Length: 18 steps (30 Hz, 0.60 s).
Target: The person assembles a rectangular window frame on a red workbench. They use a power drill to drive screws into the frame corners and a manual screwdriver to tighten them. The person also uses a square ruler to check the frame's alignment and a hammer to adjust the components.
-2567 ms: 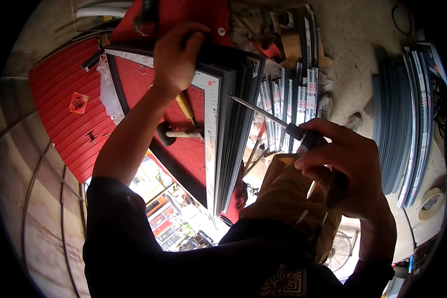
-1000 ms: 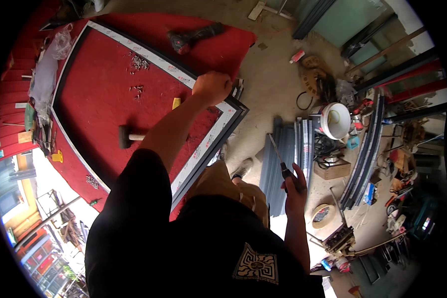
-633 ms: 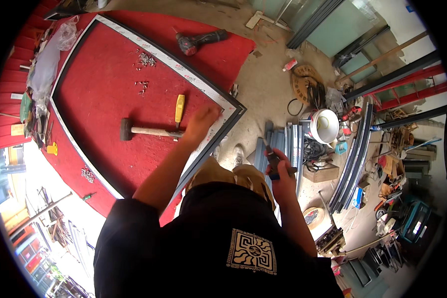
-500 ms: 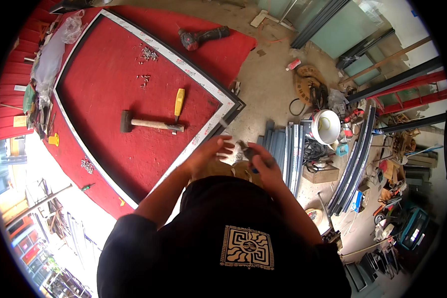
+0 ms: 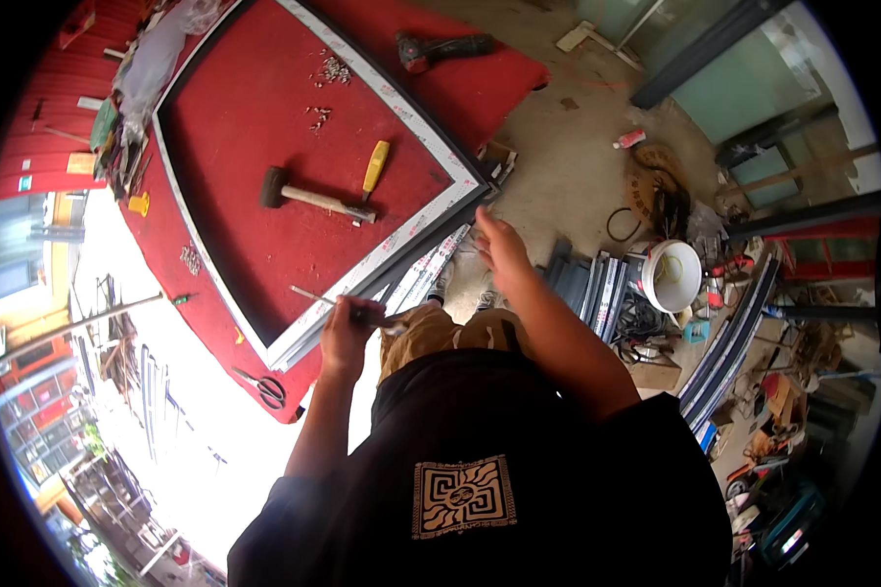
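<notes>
1. Over the red desk [image 5: 264, 147] edge, the left hand [image 5: 347, 338] (grip closed) holds a screwdriver [image 5: 347, 308], shaft pointing left along the aluminium frame [image 5: 401, 245].
2. Right hand [image 5: 499, 249], open and empty, hovers beside the frame's corner.

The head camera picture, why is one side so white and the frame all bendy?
Head view: sunlight blows out the lower left beside the red table; the fisheye lens curves the straight window frame and blackens the corners; the right hand looks slightly blurred.
</notes>
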### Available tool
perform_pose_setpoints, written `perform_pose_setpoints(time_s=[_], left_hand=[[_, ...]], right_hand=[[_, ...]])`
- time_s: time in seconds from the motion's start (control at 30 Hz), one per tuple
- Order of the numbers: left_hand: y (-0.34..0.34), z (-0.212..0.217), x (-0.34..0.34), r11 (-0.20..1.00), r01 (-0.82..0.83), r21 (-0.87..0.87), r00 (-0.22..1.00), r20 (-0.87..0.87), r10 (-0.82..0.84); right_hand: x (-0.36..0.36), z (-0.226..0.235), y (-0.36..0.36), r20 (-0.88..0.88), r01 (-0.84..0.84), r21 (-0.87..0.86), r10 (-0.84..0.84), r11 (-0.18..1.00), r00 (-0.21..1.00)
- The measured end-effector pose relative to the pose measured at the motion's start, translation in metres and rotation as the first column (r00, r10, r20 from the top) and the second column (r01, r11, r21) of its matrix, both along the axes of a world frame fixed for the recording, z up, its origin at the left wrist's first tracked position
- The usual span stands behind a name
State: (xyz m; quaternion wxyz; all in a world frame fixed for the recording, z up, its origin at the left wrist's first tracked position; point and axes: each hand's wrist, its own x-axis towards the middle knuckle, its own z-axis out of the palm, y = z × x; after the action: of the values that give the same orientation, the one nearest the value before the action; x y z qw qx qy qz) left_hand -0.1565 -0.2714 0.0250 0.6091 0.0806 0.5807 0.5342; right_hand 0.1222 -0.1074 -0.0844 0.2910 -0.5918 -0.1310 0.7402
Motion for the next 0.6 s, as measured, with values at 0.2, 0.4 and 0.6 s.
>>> perform_pose_setpoints(time_s=[0.2,0.4,0.6], left_hand=[[-0.088,-0.01,-0.01,0.992,-0.047,-0.12,0.97,-0.244,0.016],[-0.132,-0.029,-0.006,0.934,-0.304,-0.188,0.948,-0.152,0.278],[-0.139,-0.025,-0.036,0.911,-0.327,-0.253,0.945,-0.095,0.313]], right_hand=[[-0.025,-0.027,0.059,-0.267,0.214,-0.044,-0.218,0.976,0.939],[-0.048,-0.026,0.062,-0.015,0.213,-0.074,-0.214,0.974,0.977],[-0.018,-0.03,0.06,0.008,0.002,0.091,-0.002,0.996,1.0]])
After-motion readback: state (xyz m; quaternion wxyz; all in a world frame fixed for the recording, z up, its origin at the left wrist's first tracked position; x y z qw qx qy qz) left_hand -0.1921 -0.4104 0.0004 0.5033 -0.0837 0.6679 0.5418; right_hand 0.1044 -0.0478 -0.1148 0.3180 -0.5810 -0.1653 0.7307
